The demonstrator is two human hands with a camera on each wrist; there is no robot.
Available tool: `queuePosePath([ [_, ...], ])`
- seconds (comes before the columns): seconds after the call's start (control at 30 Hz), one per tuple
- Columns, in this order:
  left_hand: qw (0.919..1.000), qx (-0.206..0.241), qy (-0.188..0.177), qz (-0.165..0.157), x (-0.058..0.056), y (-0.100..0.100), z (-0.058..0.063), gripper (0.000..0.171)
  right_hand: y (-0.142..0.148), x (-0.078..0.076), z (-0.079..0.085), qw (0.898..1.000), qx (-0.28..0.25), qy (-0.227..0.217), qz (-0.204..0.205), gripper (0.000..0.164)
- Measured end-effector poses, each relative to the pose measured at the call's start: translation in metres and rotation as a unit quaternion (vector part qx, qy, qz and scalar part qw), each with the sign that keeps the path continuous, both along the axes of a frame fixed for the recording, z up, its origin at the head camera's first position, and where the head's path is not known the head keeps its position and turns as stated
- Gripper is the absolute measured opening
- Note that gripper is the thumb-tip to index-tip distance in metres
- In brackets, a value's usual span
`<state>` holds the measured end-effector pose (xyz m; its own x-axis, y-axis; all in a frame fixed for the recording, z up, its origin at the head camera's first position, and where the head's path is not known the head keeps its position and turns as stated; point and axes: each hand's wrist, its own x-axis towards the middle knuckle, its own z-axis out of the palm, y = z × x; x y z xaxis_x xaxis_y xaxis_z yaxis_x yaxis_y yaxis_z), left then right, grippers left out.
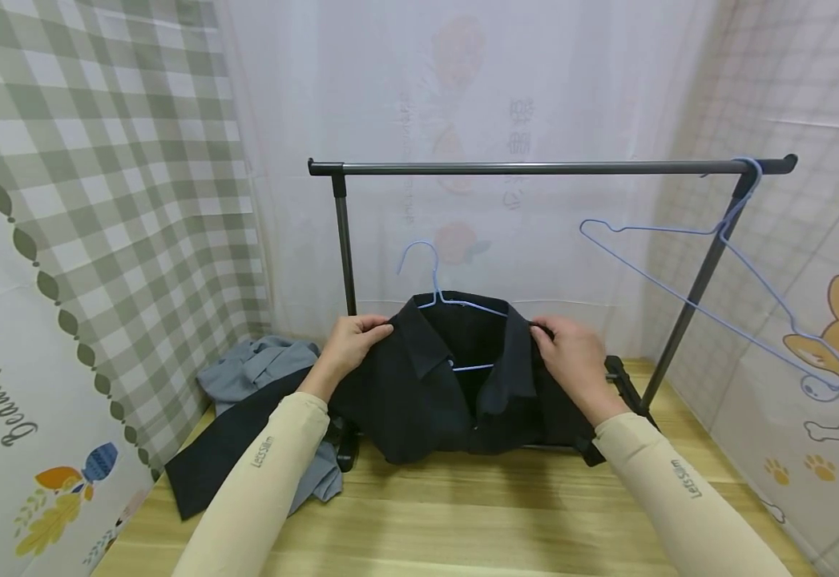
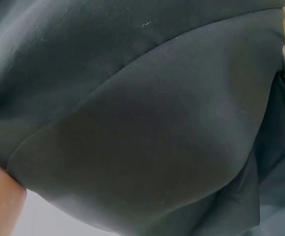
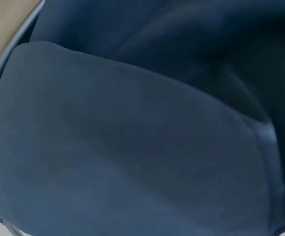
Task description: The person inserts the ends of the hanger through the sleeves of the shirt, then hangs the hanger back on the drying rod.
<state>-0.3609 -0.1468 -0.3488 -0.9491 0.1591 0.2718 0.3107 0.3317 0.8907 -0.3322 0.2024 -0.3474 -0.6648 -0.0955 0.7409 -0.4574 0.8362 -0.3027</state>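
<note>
Centre of the frame, and here's the black shirt [image 1: 419,401], collar up, a blue hanger [image 1: 437,280] inside its neck, hook poking out above! Left hand [image 1: 347,349] pinches one shoulder between thumb and fingers, closed on the cloth; right hand [image 1: 576,353] pinches the other, just as closed. Upper right, a second hanger [image 1: 686,232] dangles from the rack [image 1: 520,168]; grey cloth [image 1: 249,369] sits crumpled lower left.

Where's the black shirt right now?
Head view, centre: the black shirt is pinched near its shoulders by the left hand and right hand, below the rack's bar, with a blue hanger's hook rising from its collar.
</note>
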Motion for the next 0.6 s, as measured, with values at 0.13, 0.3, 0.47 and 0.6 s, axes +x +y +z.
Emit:
queuePosePath([
  [0.13, 0.9999, -0.003, 0.002, -0.012, 0.002, 0.005, -0.002, 0.023, -0.010, -0.001, -0.002, 0.999, 0.029, 0.007, 0.032, 0.012],
  [0.3, 0.9996, -0.014, 0.006, -0.022, 0.003, 0.012, -0.003, 0.023, -0.020, 0.002, 0.000, 0.999, 0.031, -0.005, 0.030, 0.014],
  [0.47, 0.9993, -0.036, 0.000, -0.004, 0.001, 0.004, -0.004, 0.024, -0.018, 0.004, 0.003, 0.999, 0.000, -0.041, 0.007, 0.018],
  [0.6, 0.9983, -0.054, -0.009, 0.020, 0.001, -0.012, -0.007, 0.025, -0.010, 0.003, 0.007, 0.998, -0.029, -0.056, -0.012, 0.020],
])
